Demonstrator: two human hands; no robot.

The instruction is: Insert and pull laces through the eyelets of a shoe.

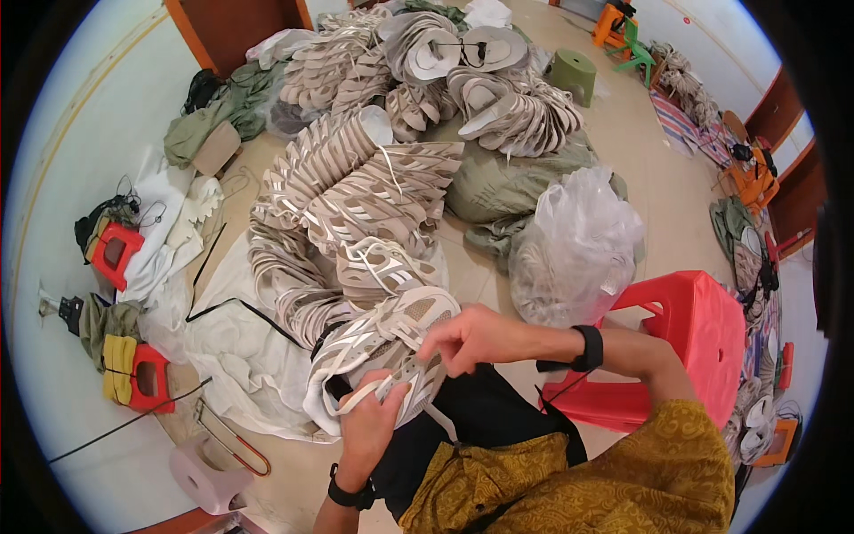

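A beige and white shoe upper (pixel 416 313) with grey mesh lies across my lap. My left hand (pixel 372 422) is closed on its near edge, thumb and fingers pinching the pale material. At the upper's right side my right hand (pixel 464 340) is closed, fingertips pressed together against the eyelet area; what they pinch is too small to make out. A pale strap or lace hangs below the upper. Just beyond lies another shoe upper (pixel 378 267) with a white lace, against long stacked rows of similar uppers (pixel 356 182).
A red plastic stool (pixel 712 343) stands at my right, near a clear plastic bag (pixel 583 240). White sheeting (pixel 236 356) lies under the stacks. More uppers (pixel 520 111) rest on green sacks (pixel 498 182) farther off. Small stools, one pale pink (pixel 206 472), line the left wall.
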